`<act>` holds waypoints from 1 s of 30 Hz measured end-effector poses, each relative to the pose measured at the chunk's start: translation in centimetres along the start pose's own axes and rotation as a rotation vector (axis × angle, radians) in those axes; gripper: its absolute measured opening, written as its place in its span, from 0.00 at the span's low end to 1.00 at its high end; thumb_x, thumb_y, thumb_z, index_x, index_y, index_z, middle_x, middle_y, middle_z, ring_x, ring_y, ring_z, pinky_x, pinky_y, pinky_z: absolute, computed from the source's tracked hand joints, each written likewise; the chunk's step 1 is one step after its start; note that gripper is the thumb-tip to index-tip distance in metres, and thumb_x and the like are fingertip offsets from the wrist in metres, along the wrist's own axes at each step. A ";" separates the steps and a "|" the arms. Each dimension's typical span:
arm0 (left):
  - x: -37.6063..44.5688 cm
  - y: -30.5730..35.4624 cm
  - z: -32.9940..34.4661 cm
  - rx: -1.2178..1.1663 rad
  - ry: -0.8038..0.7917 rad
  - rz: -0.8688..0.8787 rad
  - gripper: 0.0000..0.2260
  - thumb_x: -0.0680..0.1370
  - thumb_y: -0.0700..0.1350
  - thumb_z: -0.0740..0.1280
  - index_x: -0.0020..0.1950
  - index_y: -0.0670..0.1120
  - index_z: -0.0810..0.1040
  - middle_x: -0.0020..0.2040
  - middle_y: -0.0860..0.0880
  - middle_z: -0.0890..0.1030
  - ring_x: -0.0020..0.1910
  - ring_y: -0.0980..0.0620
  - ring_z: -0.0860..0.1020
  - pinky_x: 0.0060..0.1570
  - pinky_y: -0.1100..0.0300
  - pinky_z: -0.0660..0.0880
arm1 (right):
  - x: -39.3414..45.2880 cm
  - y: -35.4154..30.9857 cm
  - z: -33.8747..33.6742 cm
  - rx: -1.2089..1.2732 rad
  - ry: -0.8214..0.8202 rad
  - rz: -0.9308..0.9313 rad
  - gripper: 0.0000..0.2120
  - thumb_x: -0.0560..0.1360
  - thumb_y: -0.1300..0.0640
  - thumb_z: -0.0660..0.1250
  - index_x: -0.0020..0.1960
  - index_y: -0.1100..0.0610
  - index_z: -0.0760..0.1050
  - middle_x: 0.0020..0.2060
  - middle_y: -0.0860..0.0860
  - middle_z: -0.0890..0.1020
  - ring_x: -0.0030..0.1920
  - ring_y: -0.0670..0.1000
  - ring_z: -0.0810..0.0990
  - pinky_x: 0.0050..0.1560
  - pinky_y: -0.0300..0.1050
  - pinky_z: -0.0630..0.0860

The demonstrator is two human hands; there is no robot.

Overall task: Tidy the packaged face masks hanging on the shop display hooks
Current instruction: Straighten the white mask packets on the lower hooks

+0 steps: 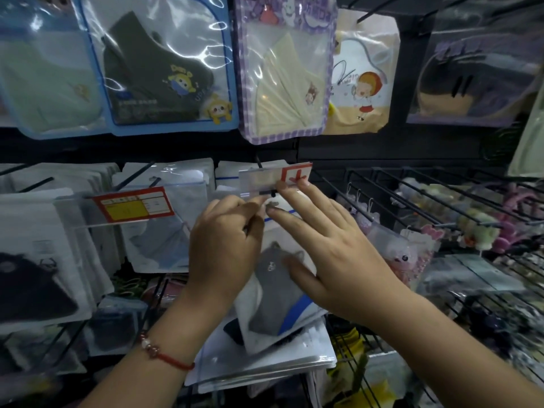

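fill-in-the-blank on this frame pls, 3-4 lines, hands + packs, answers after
1. The left hand wears a red string bracelet on its ____.
2. The mask inside the pack under both hands is mostly ____ in colour.
3. The right hand lies with its fingers ____ across that pack.
4. The price tag left of the hands has a yellow panel and a ____ border.

Missing words: wrist; grey; straight; red
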State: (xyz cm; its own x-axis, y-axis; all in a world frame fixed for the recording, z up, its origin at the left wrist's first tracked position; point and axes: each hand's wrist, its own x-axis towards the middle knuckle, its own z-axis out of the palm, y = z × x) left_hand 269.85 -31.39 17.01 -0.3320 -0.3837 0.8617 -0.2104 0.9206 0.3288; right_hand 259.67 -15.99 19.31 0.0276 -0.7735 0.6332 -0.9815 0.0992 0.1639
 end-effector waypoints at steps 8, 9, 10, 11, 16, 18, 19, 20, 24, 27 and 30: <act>-0.7 -2.6 1.5 0.364 -0.014 0.152 0.21 0.75 0.40 0.73 0.67 0.50 0.79 0.43 0.47 0.78 0.42 0.43 0.75 0.45 0.48 0.73 | 0.1 -0.3 0.8 0.037 0.016 0.006 0.28 0.74 0.55 0.68 0.73 0.54 0.68 0.78 0.53 0.58 0.79 0.56 0.49 0.76 0.54 0.54; -1.0 -2.8 1.7 0.384 -0.019 0.154 0.23 0.74 0.40 0.74 0.69 0.50 0.77 0.46 0.47 0.78 0.45 0.43 0.75 0.47 0.47 0.72 | 0.0 -0.3 0.9 0.039 0.017 0.007 0.28 0.74 0.54 0.67 0.73 0.54 0.68 0.78 0.53 0.58 0.79 0.56 0.49 0.76 0.55 0.54; -1.3 -3.0 1.9 0.399 -0.025 0.146 0.25 0.74 0.40 0.74 0.71 0.50 0.76 0.49 0.46 0.78 0.48 0.43 0.75 0.50 0.47 0.71 | 0.0 -0.2 0.9 0.041 0.016 0.009 0.28 0.74 0.54 0.67 0.73 0.54 0.68 0.78 0.53 0.58 0.79 0.56 0.48 0.76 0.56 0.55; -1.6 -3.1 2.0 0.407 -0.031 0.133 0.26 0.74 0.41 0.75 0.72 0.50 0.75 0.53 0.45 0.78 0.51 0.42 0.74 0.52 0.47 0.71 | -0.1 -0.2 1.0 0.041 0.015 0.011 0.28 0.75 0.54 0.67 0.73 0.54 0.68 0.78 0.53 0.57 0.79 0.56 0.48 0.76 0.57 0.55; -3.5 -3.1 1.5 0.400 -0.111 0.059 0.28 0.77 0.45 0.71 0.77 0.51 0.68 0.72 0.37 0.68 0.71 0.35 0.65 0.68 0.36 0.63 | -0.7 -0.5 1.5 0.009 0.002 0.012 0.27 0.75 0.54 0.66 0.73 0.55 0.68 0.79 0.54 0.54 0.79 0.58 0.46 0.77 0.57 0.51; -5.0 -3.2 0.8 0.377 -0.169 0.049 0.27 0.79 0.47 0.68 0.77 0.51 0.66 0.78 0.37 0.59 0.76 0.34 0.57 0.72 0.34 0.58 | -1.4 -0.8 1.9 0.024 -0.018 0.030 0.27 0.76 0.53 0.65 0.74 0.55 0.66 0.79 0.55 0.54 0.79 0.58 0.45 0.78 0.53 0.46; -6.1 -3.3 0.4 0.355 -0.195 0.043 0.26 0.80 0.48 0.67 0.77 0.51 0.66 0.79 0.38 0.57 0.78 0.35 0.55 0.73 0.35 0.56 | -1.9 -1.0 2.2 0.049 -0.040 0.049 0.28 0.77 0.51 0.64 0.75 0.54 0.65 0.79 0.55 0.55 0.79 0.57 0.45 0.78 0.50 0.43; -7.3 -3.3 -0.1 0.334 -0.215 0.038 0.24 0.81 0.48 0.65 0.77 0.51 0.67 0.80 0.39 0.56 0.79 0.36 0.53 0.74 0.36 0.55 | -2.5 -1.2 2.7 0.080 -0.071 0.069 0.28 0.77 0.50 0.63 0.76 0.52 0.62 0.79 0.54 0.55 0.79 0.56 0.45 0.77 0.47 0.41; -12.8 -3.5 -1.2 0.266 -0.330 -0.009 0.20 0.80 0.52 0.62 0.72 0.51 0.74 0.77 0.41 0.64 0.77 0.40 0.60 0.74 0.42 0.58 | -6.1 -1.8 5.4 0.200 -0.209 0.141 0.29 0.78 0.47 0.60 0.78 0.47 0.57 0.80 0.47 0.52 0.79 0.49 0.41 0.76 0.42 0.39; -16.2 -3.7 -0.8 0.230 -0.483 -0.025 0.19 0.79 0.54 0.61 0.68 0.50 0.78 0.73 0.43 0.71 0.72 0.42 0.67 0.69 0.43 0.66 | -9.7 -1.7 8.0 0.285 -0.286 0.260 0.28 0.78 0.44 0.58 0.77 0.45 0.57 0.78 0.43 0.53 0.79 0.46 0.43 0.76 0.45 0.43; -17.8 -3.8 -0.1 0.206 -0.592 -0.018 0.19 0.78 0.55 0.60 0.64 0.51 0.80 0.69 0.45 0.75 0.67 0.43 0.72 0.65 0.44 0.71 | -12.9 -1.8 9.5 0.324 -0.306 0.422 0.27 0.77 0.46 0.61 0.75 0.48 0.65 0.75 0.45 0.65 0.77 0.50 0.58 0.74 0.50 0.56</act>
State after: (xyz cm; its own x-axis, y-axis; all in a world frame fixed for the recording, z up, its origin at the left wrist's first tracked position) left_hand 276.67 -28.01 0.50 -0.7675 -0.4285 0.4769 -0.3743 0.9034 0.2093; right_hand 259.25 -12.14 3.63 -0.3845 -0.8582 0.3400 -0.9050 0.2778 -0.3221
